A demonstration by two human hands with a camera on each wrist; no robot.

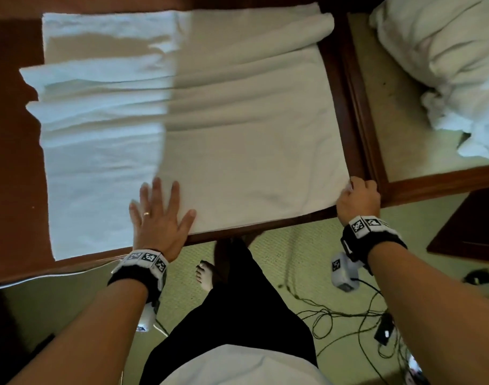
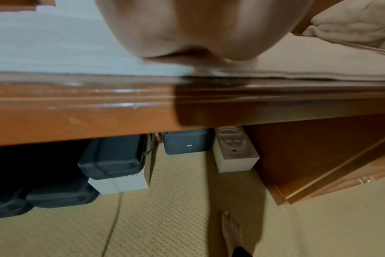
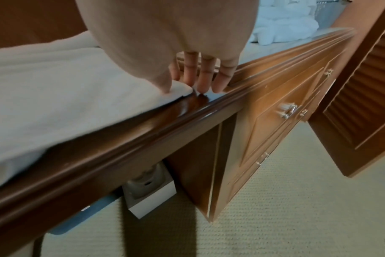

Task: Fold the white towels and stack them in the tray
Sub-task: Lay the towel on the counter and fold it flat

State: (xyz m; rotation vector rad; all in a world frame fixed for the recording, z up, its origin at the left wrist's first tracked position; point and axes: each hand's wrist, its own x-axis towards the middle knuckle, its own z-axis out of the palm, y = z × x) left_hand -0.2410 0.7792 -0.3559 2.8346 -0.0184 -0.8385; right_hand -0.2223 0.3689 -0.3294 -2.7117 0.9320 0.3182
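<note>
Mostly flat, wrinkled white towel (image 1: 237, 129)

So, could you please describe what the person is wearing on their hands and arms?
Both forearms are bare, with no sleeves. Each wrist carries a black band edged with white blocks bearing black-and-white square markers. A white camera unit hangs under the right wrist, with a dark cable trailing off. The left hand wears a gold ring.

Honestly nothing here I can actually read. The bands on my wrists (image 1: 147, 258) carry black-and-white square code markers, no letters. There's a tiny pale logo on the grey case (image 2: 188, 143) under the desk, way too small and blurry to make out. Same for the little label on the blue thing (image 3: 85, 208) down there.
</note>
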